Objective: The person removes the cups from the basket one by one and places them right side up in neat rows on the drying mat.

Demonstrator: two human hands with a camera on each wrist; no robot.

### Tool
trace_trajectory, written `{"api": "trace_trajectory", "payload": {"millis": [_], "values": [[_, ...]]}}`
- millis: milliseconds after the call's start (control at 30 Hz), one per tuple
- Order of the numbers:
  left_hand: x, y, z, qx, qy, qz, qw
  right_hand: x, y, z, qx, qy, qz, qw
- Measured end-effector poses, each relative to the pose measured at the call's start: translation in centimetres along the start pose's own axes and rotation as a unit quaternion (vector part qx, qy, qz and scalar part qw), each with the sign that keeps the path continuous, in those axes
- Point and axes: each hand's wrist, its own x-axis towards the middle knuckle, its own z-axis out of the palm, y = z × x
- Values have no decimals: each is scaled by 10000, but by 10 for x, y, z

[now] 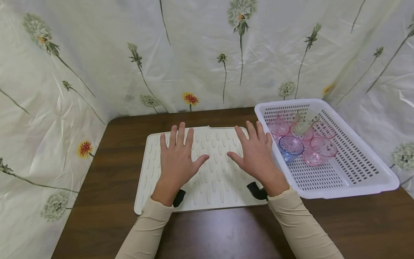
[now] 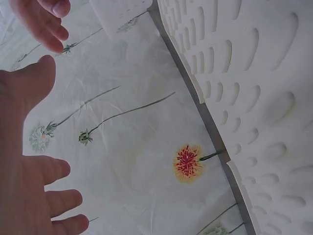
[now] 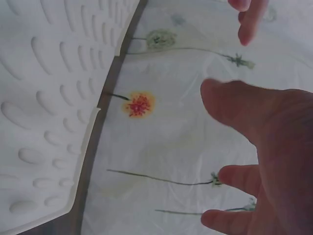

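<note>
Both hands hover, fingers spread and holding nothing, above a white ridged drying mat [image 1: 213,169]. Over the mat's left half is the left hand [image 1: 177,158], palm down. The right hand [image 1: 257,153] is above its right edge, close to a white perforated basket [image 1: 365,154]. Inside that basket several clear tinted cups stand in a cluster: a blue cup [image 1: 291,147] nearest the hand, pink cups [image 1: 323,147] beside it, and a pale greenish cup [image 1: 304,124] toward the back. In each wrist view the mat lies below the hand, apart from it.
A dark brown wooden table [image 1: 119,172] carries the mat and basket. Behind it and at the sides hangs a pale sheet [image 1: 194,54] printed with dandelions. Black wrist-mounted pieces [image 1: 257,190] show beneath both wrists.
</note>
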Motion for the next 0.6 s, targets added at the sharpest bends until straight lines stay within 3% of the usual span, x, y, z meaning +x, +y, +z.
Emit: {"api": "trace_trajectory", "payload": {"millis": [133,233,333,600], "values": [[-3,-5,-1,-151,402,340,9985,-1,0,-3,195,294,-132,9993],[-7,-11,-3,-415,881,625,9933,-1,0,-5,439,768,-432,9951],[-12,-20,-5,-709,1109,862,9875,-2,-1,-7,641,1139,-689,9890],[-28,-42,-11,-1219,545,1141,9844,-8,-4,-21,925,1119,-732,9867]]}}
